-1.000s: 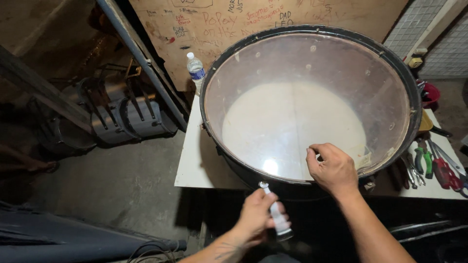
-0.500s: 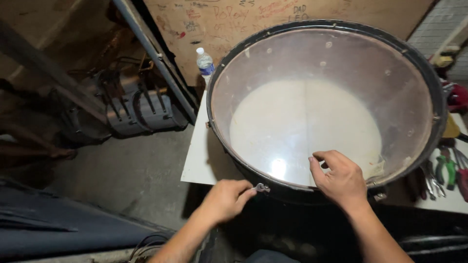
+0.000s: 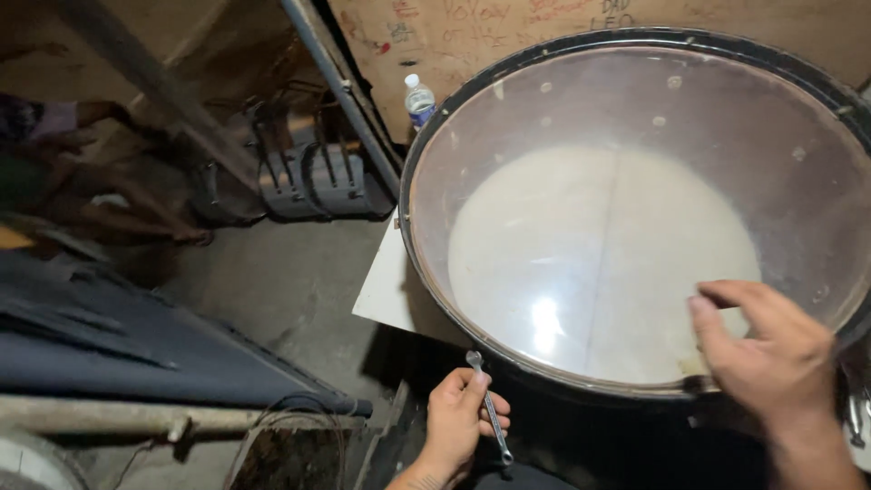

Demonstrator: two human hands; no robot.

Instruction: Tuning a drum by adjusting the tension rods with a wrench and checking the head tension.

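A large drum (image 3: 635,227) with a black hoop and a clear, shiny head lies flat on a white table (image 3: 386,290). My left hand (image 3: 458,422) sits below the drum's near left rim and grips a small metal wrench (image 3: 490,408), its ring end pointing up toward the hoop without touching it. My right hand (image 3: 771,354) rests on the near right edge of the drum, fingers curled over the rim with nothing in them.
A plastic water bottle (image 3: 418,100) stands at the table's far left corner, against a brown board with scribbles. A metal pole (image 3: 340,91) leans beside it. Dark bags (image 3: 308,177) lie on the concrete floor to the left. A dark tarp (image 3: 109,345) covers the lower left.
My left hand has drawn back from the drum's rim and now holds the wrench lower. The view has shifted right and closer. My right hand has stayed on the rim.
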